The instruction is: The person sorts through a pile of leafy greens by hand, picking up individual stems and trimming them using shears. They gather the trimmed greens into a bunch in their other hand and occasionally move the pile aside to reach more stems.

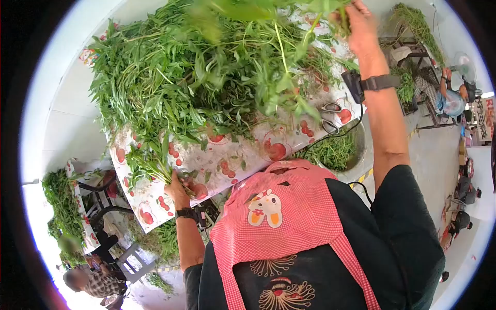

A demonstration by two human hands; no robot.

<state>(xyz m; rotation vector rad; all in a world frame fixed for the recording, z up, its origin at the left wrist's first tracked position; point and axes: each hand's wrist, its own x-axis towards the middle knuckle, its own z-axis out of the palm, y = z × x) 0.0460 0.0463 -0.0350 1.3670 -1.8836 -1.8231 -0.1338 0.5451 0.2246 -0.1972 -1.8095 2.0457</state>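
My left hand (177,190) is closed round the stems of a small bunch of leafy greens (151,164) at the table's near left edge. Up at the top right, my right hand (357,26) grips the stems of other greens (281,51), raised over the table and partly blurred. A large heap of long green stalks (170,77) covers much of the table with the cherry-print cloth (243,155). Scissors (330,118) lie at the cloth's right side, near my body.
Below the table's right edge, a metal basin (360,150) holds more greens. A person (449,98) sits at the far right, and another person (98,281) is at lower left. Further greens (62,201) lie on a table at left. A black cable (341,135) runs beside the scissors.
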